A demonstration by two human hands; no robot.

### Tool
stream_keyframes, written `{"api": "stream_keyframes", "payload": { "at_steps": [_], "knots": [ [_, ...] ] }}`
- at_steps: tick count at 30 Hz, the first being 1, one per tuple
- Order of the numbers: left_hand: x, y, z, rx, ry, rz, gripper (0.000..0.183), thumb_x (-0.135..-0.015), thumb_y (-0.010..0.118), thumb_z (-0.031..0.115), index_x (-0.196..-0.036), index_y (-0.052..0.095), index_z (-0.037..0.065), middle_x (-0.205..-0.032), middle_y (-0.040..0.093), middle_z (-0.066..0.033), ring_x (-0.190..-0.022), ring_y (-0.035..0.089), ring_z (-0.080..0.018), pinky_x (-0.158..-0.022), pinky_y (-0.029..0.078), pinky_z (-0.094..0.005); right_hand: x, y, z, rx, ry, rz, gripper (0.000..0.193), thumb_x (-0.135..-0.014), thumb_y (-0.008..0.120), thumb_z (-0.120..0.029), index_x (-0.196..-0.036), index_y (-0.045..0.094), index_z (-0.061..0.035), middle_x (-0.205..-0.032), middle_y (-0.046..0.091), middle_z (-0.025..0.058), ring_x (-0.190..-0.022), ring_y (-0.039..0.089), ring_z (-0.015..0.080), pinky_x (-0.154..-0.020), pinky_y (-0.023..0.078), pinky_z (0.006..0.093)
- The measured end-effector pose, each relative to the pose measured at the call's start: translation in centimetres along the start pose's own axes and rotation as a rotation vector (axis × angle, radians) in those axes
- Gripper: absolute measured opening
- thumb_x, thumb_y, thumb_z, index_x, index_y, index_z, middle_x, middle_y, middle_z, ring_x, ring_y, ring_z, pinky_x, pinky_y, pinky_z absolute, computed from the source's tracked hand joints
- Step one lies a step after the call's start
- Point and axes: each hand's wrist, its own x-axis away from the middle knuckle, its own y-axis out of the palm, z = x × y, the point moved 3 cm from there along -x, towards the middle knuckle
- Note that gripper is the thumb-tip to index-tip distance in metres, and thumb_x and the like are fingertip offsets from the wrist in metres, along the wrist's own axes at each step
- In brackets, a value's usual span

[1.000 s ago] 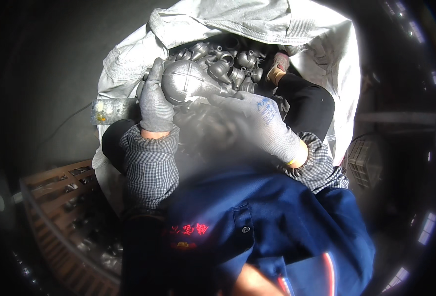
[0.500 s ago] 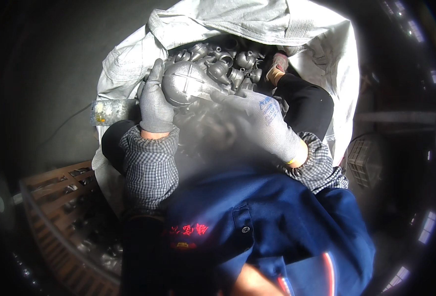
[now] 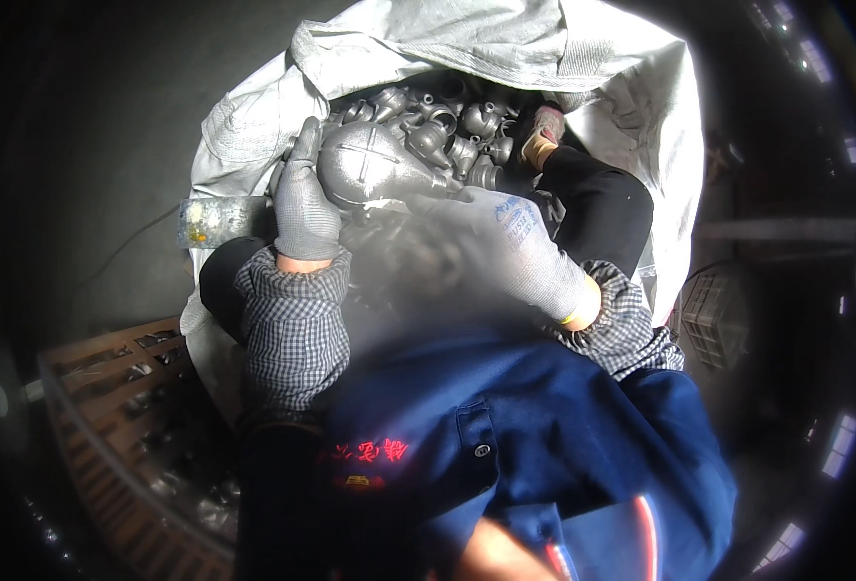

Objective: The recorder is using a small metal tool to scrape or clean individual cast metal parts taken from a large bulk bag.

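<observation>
Both gloved hands are gripping one rounded grey metal casting (image 3: 375, 167) with a cross mark on its face, holding it up over the open white sack (image 3: 631, 107). Left hand (image 3: 304, 203) is clasping its side; right hand (image 3: 505, 242) is cupping it from beneath, sharing the weight. More grey castings (image 3: 466, 131) are crowding the sack below. Wooden crate (image 3: 108, 426) of parts is sitting at lower left.
</observation>
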Motion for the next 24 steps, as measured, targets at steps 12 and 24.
{"api": "stream_keyframes", "payload": {
  "at_steps": [12,24],
  "knots": [
    [-0.4,-0.6,-0.3,-0.03,0.041,-0.021,0.028,-0.092,0.061,0.016,-0.11,0.059,-0.005,-0.104,0.064,-0.0142,-0.088,0.067,-0.0216,-0.074,0.061,-0.0355,-0.1,-0.4,0.6,-0.283,0.016,0.016,0.034,-0.084,0.061,-0.005,-0.117,0.066,-0.0108,-0.093,0.069,0.0141,-0.083,0.067,0.027,-0.074,0.053,0.0327],
    [1.2,0.7,0.5,-0.152,0.157,-0.094,0.023,-0.093,0.058,0.016,-0.104,0.062,-0.003,-0.097,0.067,-0.0129,-0.085,0.069,-0.0198,-0.07,0.061,-0.0324,0.0,-0.4,1.2,-0.37,0.194,0.064,0.032,-0.087,0.059,-0.002,-0.118,0.064,-0.0066,-0.085,0.067,0.0187,-0.072,0.068,0.0246,-0.066,0.052,0.0318]
  ]
}}
